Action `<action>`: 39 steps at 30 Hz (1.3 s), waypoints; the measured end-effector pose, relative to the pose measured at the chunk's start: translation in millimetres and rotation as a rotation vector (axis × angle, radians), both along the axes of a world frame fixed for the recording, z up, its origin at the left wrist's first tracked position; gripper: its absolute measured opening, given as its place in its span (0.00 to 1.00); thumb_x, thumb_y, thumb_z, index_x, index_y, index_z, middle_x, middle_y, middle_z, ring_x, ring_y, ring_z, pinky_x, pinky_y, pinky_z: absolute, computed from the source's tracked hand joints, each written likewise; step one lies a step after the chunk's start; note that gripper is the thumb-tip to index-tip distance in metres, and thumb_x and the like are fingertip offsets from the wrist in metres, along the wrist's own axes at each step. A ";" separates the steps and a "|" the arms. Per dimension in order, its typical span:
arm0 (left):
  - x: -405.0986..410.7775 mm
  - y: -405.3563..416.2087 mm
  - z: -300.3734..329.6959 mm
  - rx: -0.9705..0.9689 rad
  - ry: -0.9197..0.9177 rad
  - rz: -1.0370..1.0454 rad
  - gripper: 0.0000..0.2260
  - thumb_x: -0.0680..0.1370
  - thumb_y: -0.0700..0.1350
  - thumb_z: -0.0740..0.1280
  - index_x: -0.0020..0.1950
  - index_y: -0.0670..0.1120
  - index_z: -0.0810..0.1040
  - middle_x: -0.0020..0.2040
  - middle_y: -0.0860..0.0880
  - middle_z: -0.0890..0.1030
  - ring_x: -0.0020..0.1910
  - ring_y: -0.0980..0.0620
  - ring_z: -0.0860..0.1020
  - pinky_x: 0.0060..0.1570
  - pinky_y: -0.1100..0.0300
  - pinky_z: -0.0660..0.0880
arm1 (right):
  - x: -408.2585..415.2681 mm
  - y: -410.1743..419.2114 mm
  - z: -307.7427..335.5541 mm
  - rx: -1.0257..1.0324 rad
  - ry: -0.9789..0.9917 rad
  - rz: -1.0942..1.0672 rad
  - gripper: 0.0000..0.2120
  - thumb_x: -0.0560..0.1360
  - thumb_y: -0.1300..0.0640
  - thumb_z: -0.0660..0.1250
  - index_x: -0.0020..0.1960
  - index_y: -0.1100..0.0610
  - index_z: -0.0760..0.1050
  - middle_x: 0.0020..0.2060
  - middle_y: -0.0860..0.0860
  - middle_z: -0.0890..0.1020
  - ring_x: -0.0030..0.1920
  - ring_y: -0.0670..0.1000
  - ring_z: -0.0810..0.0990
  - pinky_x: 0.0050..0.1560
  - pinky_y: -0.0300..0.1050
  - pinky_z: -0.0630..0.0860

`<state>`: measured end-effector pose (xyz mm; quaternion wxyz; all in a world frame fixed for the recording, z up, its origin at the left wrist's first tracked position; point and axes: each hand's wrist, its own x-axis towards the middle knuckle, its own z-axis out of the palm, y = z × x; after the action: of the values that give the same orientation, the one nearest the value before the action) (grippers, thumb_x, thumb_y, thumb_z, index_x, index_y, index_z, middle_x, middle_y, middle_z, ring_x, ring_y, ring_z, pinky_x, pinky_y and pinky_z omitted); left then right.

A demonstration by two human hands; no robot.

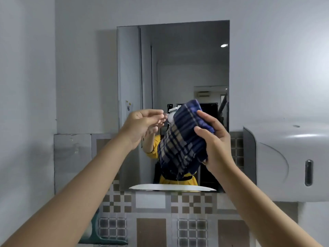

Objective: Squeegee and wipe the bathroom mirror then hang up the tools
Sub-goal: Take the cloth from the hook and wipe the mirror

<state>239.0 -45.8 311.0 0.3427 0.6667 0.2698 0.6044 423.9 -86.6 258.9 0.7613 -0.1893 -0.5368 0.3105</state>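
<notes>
A rectangular mirror (187, 68) hangs on the grey wall in front of me. My right hand (213, 139) grips a folded blue plaid cloth (183, 139), held up in front of the mirror's lower half. My left hand (142, 125) is raised just left of the cloth with its fingers loosely apart and holds nothing. The mirror reflects a person in a yellow top, mostly hidden behind the cloth. A green object (99, 236), possibly a squeegee, shows at the bottom left, partly hidden by my left forearm.
A large white paper dispenser (292, 166) is mounted on the wall at the right. Patterned brown-and-grey tiles (160, 211) run below the mirror. A metal plate (71, 157) sits on the wall to the left. The sink rim is reflected at the mirror's bottom edge.
</notes>
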 end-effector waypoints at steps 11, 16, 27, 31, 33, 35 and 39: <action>-67.3 116.4 14.1 0.568 0.319 0.851 0.28 0.74 0.51 0.60 0.70 0.38 0.64 0.68 0.39 0.68 0.69 0.44 0.65 0.67 0.52 0.62 | 31.8 92.8 225.2 0.360 0.096 -0.728 0.21 0.74 0.59 0.62 0.67 0.51 0.73 0.63 0.46 0.78 0.57 0.43 0.78 0.63 0.44 0.75; -81.8 138.3 -11.2 0.681 0.535 0.911 0.32 0.77 0.57 0.52 0.74 0.36 0.56 0.75 0.42 0.58 0.74 0.50 0.56 0.73 0.59 0.53 | 68.3 129.7 262.8 0.345 -0.649 -1.325 0.27 0.76 0.46 0.59 0.74 0.44 0.59 0.67 0.50 0.72 0.61 0.56 0.75 0.69 0.67 0.56; -111.6 169.6 -21.2 0.707 0.755 0.973 0.32 0.78 0.61 0.44 0.76 0.46 0.46 0.78 0.49 0.47 0.76 0.50 0.48 0.69 0.35 0.55 | 21.4 170.3 272.8 0.313 -0.684 -1.482 0.29 0.77 0.41 0.53 0.76 0.44 0.54 0.76 0.50 0.62 0.78 0.56 0.50 0.69 0.74 0.43; -117.4 171.5 -20.1 0.702 0.804 0.953 0.32 0.77 0.63 0.43 0.76 0.47 0.45 0.78 0.50 0.43 0.76 0.51 0.45 0.69 0.35 0.52 | -27.7 174.6 277.4 0.328 -0.722 -1.486 0.29 0.78 0.41 0.53 0.77 0.45 0.53 0.76 0.48 0.61 0.78 0.56 0.50 0.68 0.74 0.42; -120.5 173.6 -19.7 0.699 0.822 0.960 0.32 0.78 0.64 0.43 0.76 0.47 0.45 0.78 0.50 0.45 0.76 0.51 0.46 0.68 0.33 0.55 | -55.8 177.8 279.2 0.348 -0.729 -1.460 0.28 0.78 0.42 0.54 0.77 0.46 0.54 0.76 0.48 0.61 0.78 0.57 0.49 0.68 0.75 0.42; -121.6 174.4 -19.7 0.691 0.830 0.962 0.32 0.78 0.64 0.42 0.77 0.47 0.46 0.78 0.50 0.46 0.76 0.51 0.47 0.67 0.32 0.57 | -84.0 182.5 280.2 0.351 -0.729 -1.436 0.28 0.78 0.43 0.54 0.77 0.46 0.54 0.77 0.48 0.60 0.78 0.57 0.48 0.68 0.75 0.41; -120.1 176.2 -21.5 0.700 0.797 0.964 0.31 0.78 0.63 0.43 0.77 0.47 0.47 0.78 0.50 0.48 0.76 0.51 0.50 0.67 0.33 0.59 | -134.2 192.4 281.4 0.387 -0.804 -1.418 0.29 0.78 0.43 0.52 0.77 0.47 0.52 0.77 0.48 0.58 0.78 0.58 0.47 0.67 0.75 0.40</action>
<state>118.9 130.4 289.6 -0.3211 0.7142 0.4291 0.4502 289.7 105.7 540.4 0.5459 -0.4446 -0.5647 -0.4306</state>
